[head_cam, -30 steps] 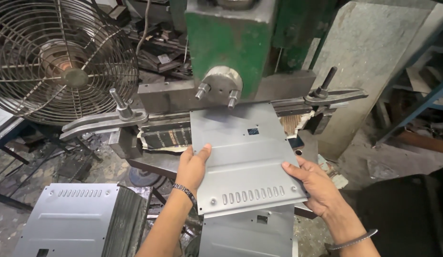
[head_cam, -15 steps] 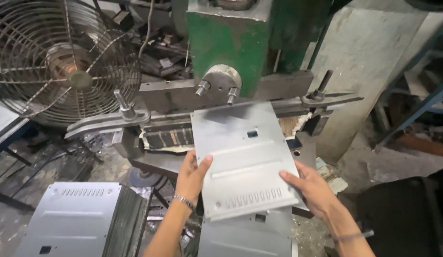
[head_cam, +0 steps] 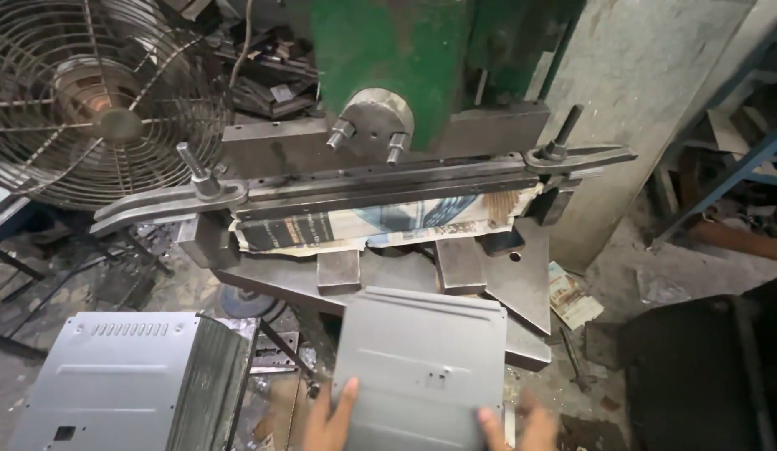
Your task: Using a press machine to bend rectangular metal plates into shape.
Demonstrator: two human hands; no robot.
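While both hands grip its lower edge, left hand (head_cam: 328,418) and right hand (head_cam: 522,424), the flat grey sheet-metal panel (head_cam: 417,367) sits below the green press machine (head_cam: 388,50), beside a stack of grey slotted panels (head_cam: 125,380).

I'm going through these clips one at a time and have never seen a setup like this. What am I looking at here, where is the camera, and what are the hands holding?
The camera sits on the person's head and looks down, so the two bare hands enter from the bottom edge. The left hand and the right hand each grip the near edge of a flat grey metal sheet, fingers on top. Beyond the sheet stands a heavy green machine with a long dark steel bar across its front; printed paper is tucked under that bar. At lower left is a stack of similar grey sheets with rows of slots. A round wire-caged fan stands at upper left. The floor is cluttered with scrap.
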